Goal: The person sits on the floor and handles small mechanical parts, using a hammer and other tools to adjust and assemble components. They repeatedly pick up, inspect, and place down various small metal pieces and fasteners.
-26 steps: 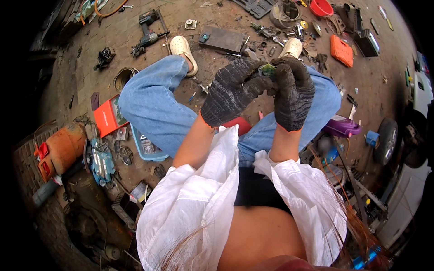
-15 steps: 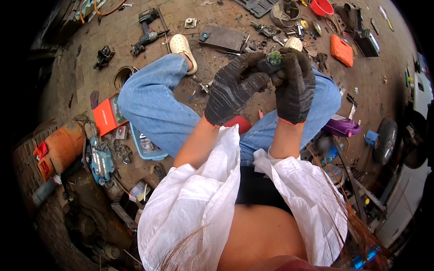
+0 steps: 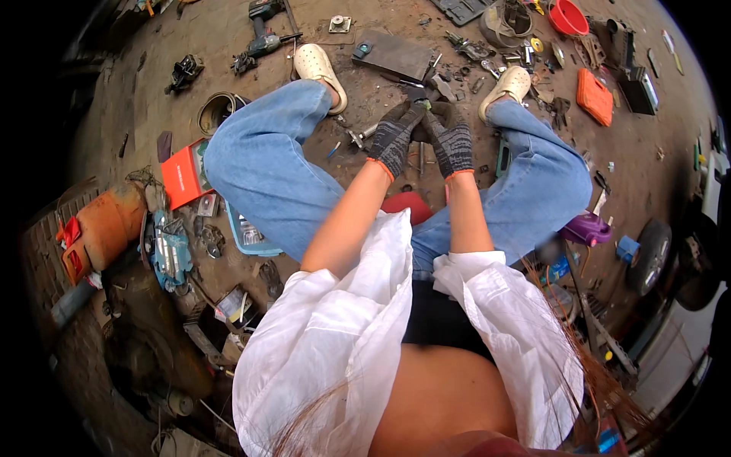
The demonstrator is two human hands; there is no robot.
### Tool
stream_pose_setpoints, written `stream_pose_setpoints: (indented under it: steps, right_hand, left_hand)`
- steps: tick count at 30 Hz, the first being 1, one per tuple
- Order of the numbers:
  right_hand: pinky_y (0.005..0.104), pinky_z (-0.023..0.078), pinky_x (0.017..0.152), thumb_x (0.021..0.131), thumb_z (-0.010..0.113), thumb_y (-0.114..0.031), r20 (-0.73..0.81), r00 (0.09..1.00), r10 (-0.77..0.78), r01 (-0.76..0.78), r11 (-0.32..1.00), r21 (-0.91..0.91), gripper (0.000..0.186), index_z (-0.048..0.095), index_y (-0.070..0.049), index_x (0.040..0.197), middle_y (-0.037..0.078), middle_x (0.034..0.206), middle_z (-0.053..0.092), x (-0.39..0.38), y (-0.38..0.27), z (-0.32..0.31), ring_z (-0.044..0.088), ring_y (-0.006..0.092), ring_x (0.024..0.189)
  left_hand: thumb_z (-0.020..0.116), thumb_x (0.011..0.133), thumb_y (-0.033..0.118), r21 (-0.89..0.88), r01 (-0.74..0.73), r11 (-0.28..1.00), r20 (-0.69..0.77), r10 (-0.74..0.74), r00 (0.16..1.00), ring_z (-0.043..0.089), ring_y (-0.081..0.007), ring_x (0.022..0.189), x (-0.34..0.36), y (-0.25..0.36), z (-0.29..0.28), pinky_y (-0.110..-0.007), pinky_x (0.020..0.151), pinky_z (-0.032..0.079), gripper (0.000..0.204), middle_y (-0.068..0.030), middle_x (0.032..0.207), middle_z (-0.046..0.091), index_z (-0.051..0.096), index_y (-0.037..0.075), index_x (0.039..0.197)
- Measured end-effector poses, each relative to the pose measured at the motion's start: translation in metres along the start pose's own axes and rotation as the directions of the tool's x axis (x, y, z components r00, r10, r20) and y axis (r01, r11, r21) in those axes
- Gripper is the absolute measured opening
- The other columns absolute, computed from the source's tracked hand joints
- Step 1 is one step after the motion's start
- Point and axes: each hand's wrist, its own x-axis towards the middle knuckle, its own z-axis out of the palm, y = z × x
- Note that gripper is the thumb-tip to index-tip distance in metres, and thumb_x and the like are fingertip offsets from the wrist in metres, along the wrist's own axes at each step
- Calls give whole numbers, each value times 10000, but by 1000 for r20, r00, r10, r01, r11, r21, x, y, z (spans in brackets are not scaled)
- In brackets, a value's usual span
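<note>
Both my hands wear dark grey knitted gloves with orange cuffs and meet between my spread knees, low over the ground. My left hand (image 3: 396, 137) and my right hand (image 3: 451, 139) are closed from either side on a small dark part with a green spot (image 3: 423, 103); its kind cannot be made out, as the fingers cover most of it. Just beyond the fingertips lies a flat dark metal block (image 3: 391, 56). A shiny metal rod-like piece (image 3: 367, 132) rests on the ground beside my left hand.
A cordless drill (image 3: 263, 29) lies far left, near a cream clog (image 3: 320, 75). Orange case (image 3: 594, 97), red bowl (image 3: 569, 17) and metal bucket (image 3: 505, 23) are at the far right. A blue tray (image 3: 255, 245) and orange gas cylinder (image 3: 110, 228) stand left; a wheel (image 3: 653, 245) right.
My hands have moved away from me, down and slightly left, with the small dark part between them. The view has shifted a little, and the right clog now shows more fully.
</note>
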Motion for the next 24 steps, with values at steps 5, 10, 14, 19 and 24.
stream_pose_setpoints:
  steps: [5,10,14,19,24]
  right_hand:
    - [301,497,712,830,600,-168,41,999,0,15,939,-344,320,535,44,1060,122,920,616,44,120,-21,603,169,823]
    - [374,461,815,712,667,-303,-362,920,150,-371,628,-684,486,555,-9,1082,192,1034,602,70,180,-28,597,307,916]
    - [381,467,814,684,648,-330,-528,827,194,-552,465,-692,426,613,-66,1015,180,1000,614,83,240,-48,588,310,943]
    - [387,456,832,698,645,-361,-285,954,91,-269,677,-685,475,587,-54,1057,190,1032,597,114,264,-49,573,330,965]
    - [416,429,852,700,617,-467,-441,869,226,-419,811,-409,619,549,-16,1119,225,1087,566,162,273,-39,548,362,999]
  left_hand:
    - [608,812,243,12,171,985,-361,-155,919,537,-136,596,77,-54,-44,-268,527,441,232,-42,754,591,595,72,969]
    - [653,754,273,695,-75,715,-295,379,877,596,-230,694,208,-107,-101,-331,629,475,290,-122,828,634,602,31,907]
    - [655,728,276,902,43,430,-236,407,883,601,-328,801,261,-91,-69,-398,708,469,318,-178,865,627,601,31,923]
    - [652,706,269,964,43,263,-137,354,925,575,-354,859,304,-85,-100,-417,754,460,321,-186,950,597,615,67,951]
    - [644,698,268,995,75,61,-97,593,799,499,-362,1018,289,-80,-80,-416,855,409,438,-203,1091,541,568,51,1071]
